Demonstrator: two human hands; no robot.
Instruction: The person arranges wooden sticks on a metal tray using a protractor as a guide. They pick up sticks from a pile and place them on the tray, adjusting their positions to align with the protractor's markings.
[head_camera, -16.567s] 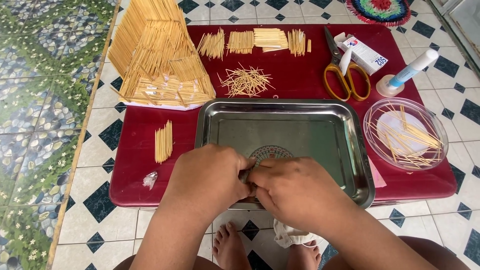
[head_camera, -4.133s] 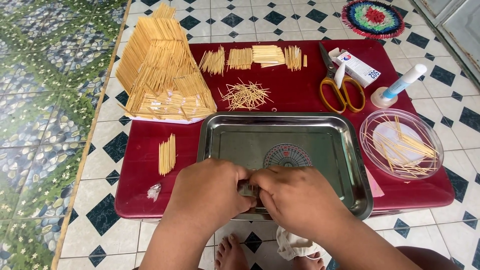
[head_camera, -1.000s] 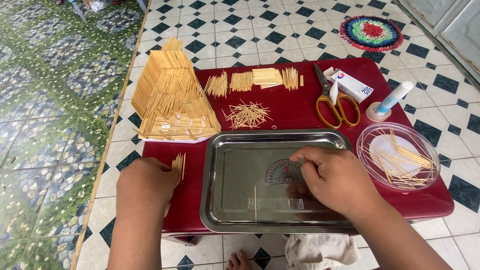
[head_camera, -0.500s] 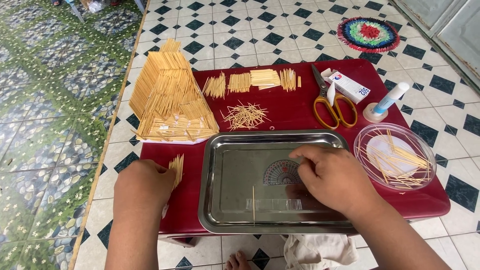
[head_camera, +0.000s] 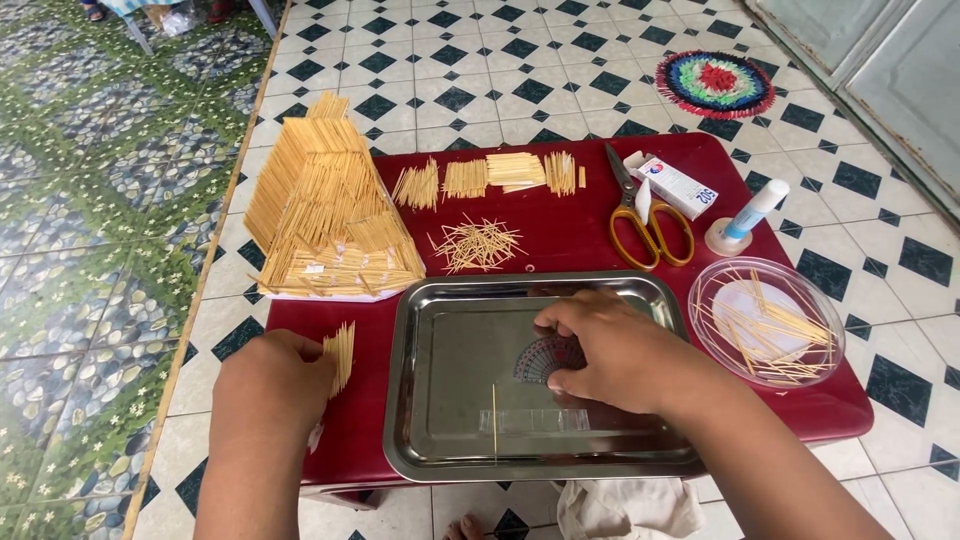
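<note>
White rectangular box (head_camera: 677, 184) beside yellow-handled scissors (head_camera: 648, 216) — left hand (head_camera: 275, 375) on toothpick bundle (head_camera: 340, 355), right hand (head_camera: 618, 350) on fan piece (head_camera: 545, 358), grasps unclear

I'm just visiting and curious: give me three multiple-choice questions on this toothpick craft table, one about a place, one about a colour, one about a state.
1. Where does the single loose toothpick lie?
A. in the steel tray
B. on the floor tiles
C. on the scissors

2. What colour are the scissors' handles?
A. blue
B. yellow
C. green

3. What is the left hand doing?
A. resting flat in the tray
B. gripping the scissors
C. touching a small toothpick bundle

Answers: 1 A, the stick lies on the tray floor. 2 B, both loops are yellow. 3 C, its fingers meet the bundle on the red table.
</note>
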